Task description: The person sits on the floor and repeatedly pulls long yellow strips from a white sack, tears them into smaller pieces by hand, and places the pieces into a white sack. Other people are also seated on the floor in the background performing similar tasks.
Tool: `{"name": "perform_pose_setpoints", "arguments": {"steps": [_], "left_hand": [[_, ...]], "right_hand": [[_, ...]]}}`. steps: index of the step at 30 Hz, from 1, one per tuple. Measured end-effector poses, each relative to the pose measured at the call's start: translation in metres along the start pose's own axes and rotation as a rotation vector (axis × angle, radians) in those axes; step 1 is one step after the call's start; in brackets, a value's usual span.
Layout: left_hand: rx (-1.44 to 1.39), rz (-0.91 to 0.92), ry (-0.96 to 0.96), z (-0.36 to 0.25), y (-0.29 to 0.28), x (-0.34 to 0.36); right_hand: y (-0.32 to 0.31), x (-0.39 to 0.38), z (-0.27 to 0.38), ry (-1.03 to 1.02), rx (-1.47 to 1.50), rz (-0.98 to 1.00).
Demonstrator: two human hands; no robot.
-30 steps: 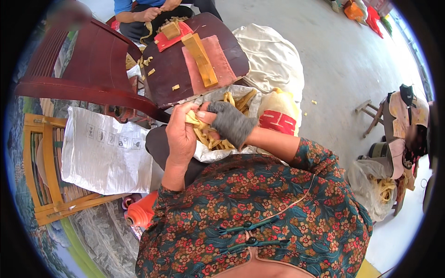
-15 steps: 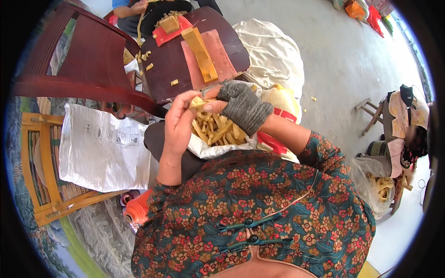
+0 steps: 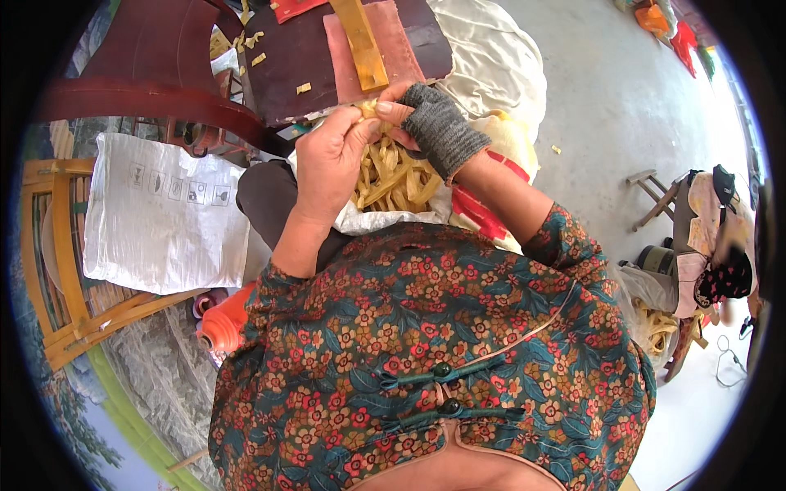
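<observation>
Both of my hands meet above an open white sack (image 3: 372, 222) in front of my body. The bare left hand (image 3: 329, 159) pinches a small yellowish strip (image 3: 368, 108) between thumb and fingers. My right hand (image 3: 426, 123), in a grey knitted fingerless glove, has its thumb and fingertips closed on the same strip. Part of that strip is hidden by my fingers. Below them, many soft-looking yellow strips (image 3: 397, 184) lie tangled in the sack; I cannot tell what they are made of.
Beyond my hands, a dark table (image 3: 286, 57) carries a pink cloth (image 3: 401, 41), a wooden block (image 3: 360, 49) and small yellow bits. A dark red chair (image 3: 155, 98) stands left, near a white sheet (image 3: 168, 221) and an orange bottle (image 3: 223, 323). A wooden stool (image 3: 651, 196) is right.
My view has tilted down, so the table's far end has left the picture. Both hands have drawn closer together over the sack, still pinching the yellow strip.
</observation>
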State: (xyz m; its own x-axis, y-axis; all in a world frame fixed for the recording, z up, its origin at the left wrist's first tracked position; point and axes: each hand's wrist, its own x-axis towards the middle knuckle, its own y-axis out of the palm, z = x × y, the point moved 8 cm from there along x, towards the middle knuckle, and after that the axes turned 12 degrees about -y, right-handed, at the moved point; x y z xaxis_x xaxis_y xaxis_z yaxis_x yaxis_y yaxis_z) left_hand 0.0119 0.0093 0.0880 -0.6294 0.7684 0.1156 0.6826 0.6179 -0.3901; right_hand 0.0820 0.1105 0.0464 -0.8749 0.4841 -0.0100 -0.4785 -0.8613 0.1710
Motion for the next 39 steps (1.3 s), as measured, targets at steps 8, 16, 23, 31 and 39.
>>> {"name": "perform_pose_setpoints", "arguments": {"steps": [8, 16, 23, 31, 39], "left_hand": [[-0.035, -0.077, 0.054, -0.02, -0.031, 0.005], [0.552, -0.027, 0.294, -0.042, -0.004, -0.008], [0.595, 0.537, 0.044, -0.019, 0.027, -0.046], [0.622, 0.603, 0.323, -0.088, -0.02, -0.066], [0.78, 0.079, 0.408, -0.034, -0.031, -0.015]], "right_hand": [[-0.027, 0.006, 0.001, 0.104, 0.425, -0.08], [0.003, -0.012, 0.001, 0.21, 0.117, 0.068], [0.032, -0.043, 0.009, 0.045, -0.461, 0.729], [0.056, -0.076, 0.074, -0.076, -0.33, 0.945], [0.034, -0.021, 0.056, -0.231, -0.565, 0.465]]}}
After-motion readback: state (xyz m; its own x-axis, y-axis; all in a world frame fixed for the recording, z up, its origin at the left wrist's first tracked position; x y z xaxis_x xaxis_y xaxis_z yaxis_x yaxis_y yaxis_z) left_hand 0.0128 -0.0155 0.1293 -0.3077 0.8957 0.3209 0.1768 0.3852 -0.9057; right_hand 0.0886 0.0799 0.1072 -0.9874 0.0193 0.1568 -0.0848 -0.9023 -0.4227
